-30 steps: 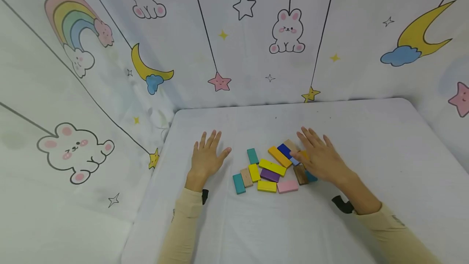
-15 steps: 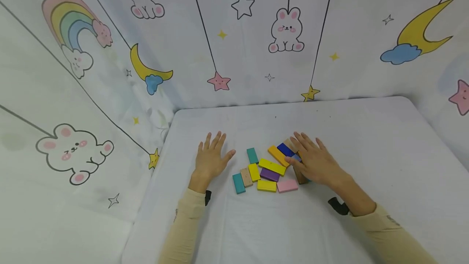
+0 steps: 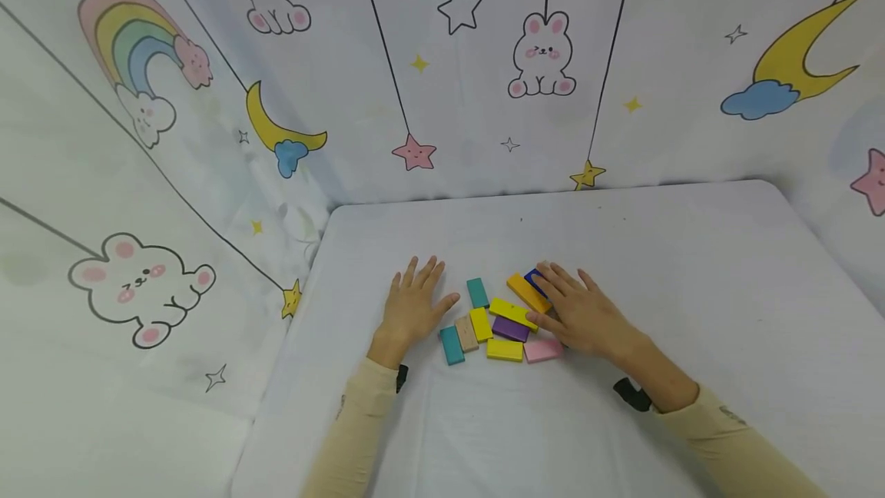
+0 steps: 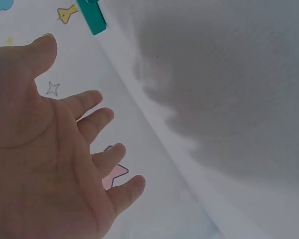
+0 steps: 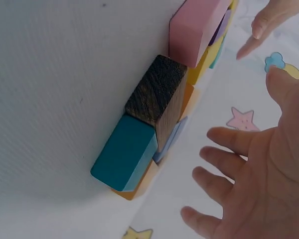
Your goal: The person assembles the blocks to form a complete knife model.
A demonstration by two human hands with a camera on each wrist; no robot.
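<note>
Flat wooden blocks in several colours lie in a loose cluster mid-table. My left hand, fingers straight and spread, is left of the teal blocks and the light wood block, holding nothing. My right hand is spread over the cluster's right side, partly covering the dark blue block and hiding other blocks in the head view. In the right wrist view its palm is apart from the brown block and dark teal block. Yellow, purple, orange and pink blocks lie between the hands.
A white cloth covers the table. Behind it and at the left hangs a white curtain printed with rabbits, stars and moons, including a pink star.
My right hand has moved left across the cluster, covering more blocks. The left hand has shifted to the right, nearer the teal blocks. The blocks in view look unmoved.
</note>
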